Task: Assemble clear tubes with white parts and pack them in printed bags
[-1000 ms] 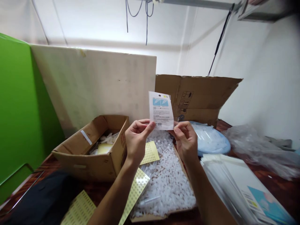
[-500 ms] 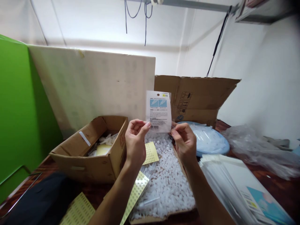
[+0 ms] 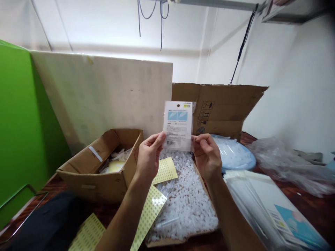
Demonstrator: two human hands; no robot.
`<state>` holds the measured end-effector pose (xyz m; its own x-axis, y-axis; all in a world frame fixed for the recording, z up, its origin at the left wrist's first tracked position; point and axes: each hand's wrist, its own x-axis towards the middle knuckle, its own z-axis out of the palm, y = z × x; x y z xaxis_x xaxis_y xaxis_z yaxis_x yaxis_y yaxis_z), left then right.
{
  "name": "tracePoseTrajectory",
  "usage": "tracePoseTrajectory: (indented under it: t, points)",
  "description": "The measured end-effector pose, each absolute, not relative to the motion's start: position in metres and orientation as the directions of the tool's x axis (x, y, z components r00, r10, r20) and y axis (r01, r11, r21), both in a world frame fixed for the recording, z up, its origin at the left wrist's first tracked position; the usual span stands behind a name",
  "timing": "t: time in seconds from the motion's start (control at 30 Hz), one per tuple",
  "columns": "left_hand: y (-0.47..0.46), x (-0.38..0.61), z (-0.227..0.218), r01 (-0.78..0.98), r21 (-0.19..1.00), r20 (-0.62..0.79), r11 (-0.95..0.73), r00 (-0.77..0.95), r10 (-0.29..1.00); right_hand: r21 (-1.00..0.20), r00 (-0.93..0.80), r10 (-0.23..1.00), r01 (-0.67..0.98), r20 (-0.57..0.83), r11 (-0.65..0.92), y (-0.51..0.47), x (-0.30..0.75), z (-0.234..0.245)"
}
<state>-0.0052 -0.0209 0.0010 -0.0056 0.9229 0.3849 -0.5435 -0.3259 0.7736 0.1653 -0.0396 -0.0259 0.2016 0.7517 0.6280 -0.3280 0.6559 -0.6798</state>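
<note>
A printed card in a clear plastic bag (image 3: 178, 127) is held upright in front of me, its side with text, two small blue pictures and a barcode facing me. My left hand (image 3: 149, 153) pinches its lower left edge between thumb and fingers. At the lower right edge, my right hand (image 3: 208, 157) has its fingertips closed on the clear bag. Beneath both hands lies a shallow cardboard tray full of small translucent white plastic pieces (image 3: 188, 198). Yellow sticker sheets (image 3: 166, 170) with rows of dots rest on its left side.
An open cardboard box (image 3: 91, 184) with loose pieces stands left. A blue round tray (image 3: 235, 157) of clear packets sits behind my right hand. Stacked printed bags (image 3: 264, 205) lie at right, crumpled plastic (image 3: 290, 160) beyond. A dark cloth (image 3: 49, 223) is at lower left.
The bagged card has shifted slightly right and now shows more squarely to me. My left hand has moved a little left, and my right fingers have shifted along the bag's edge.
</note>
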Motion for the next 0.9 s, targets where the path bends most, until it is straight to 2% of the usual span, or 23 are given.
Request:
tracePoseTrajectory:
  t: [0.13, 0.27, 0.53, 0.6, 0.67, 0.7, 0.77, 0.83, 0.9]
  points:
    - [-0.019, -0.009, -0.002, -0.427, 0.832, 0.392, -0.355, 0.000, 0.920, -0.774, 0.065, 0.831, -0.330, 0.553, 0.541, -0.038, 0.177, -0.024]
    - [-0.019, -0.012, -0.003, -0.320, 0.882, 0.372, -0.347, 0.020, 0.928, -0.820, -0.092, 0.841, -0.303, 0.533, 0.486, -0.039, 0.185, -0.028]
    - [-0.021, -0.011, -0.002, -0.288, 0.882, 0.408, -0.373, 0.073, 0.910, -0.805, -0.037, 0.852, -0.351, 0.522, 0.478, -0.044, 0.179, -0.029]
    - [-0.021, -0.007, -0.004, -0.224, 0.869, 0.464, -0.442, 0.058, 0.884, -0.781, 0.009, 0.845, -0.375, 0.535, 0.498, -0.046, 0.175, -0.027]
    - [-0.023, -0.004, -0.006, -0.078, 0.773, 0.631, -0.630, -0.007, 0.775, -0.764, 0.046, 0.843, -0.398, 0.536, 0.508, -0.048, 0.173, -0.025]
    - [-0.025, -0.003, -0.006, 0.014, 0.667, 0.745, -0.745, -0.021, 0.666, -0.758, 0.055, 0.845, -0.413, 0.532, 0.505, -0.048, 0.173, -0.023]
    - [-0.027, -0.004, -0.004, 0.143, 0.377, 0.917, -0.915, 0.080, 0.391, -0.741, 0.065, 0.849, -0.456, 0.525, 0.493, -0.050, 0.173, -0.020]
    - [-0.030, -0.007, -0.003, 0.149, 0.146, 0.946, -0.978, 0.269, 0.182, -0.716, 0.068, 0.847, -0.501, 0.527, 0.486, -0.052, 0.173, -0.016]
    - [-0.032, -0.009, -0.002, 0.162, 0.021, 0.912, -0.987, 0.401, 0.086, -0.706, 0.058, 0.847, -0.524, 0.528, 0.476, -0.055, 0.174, -0.013]
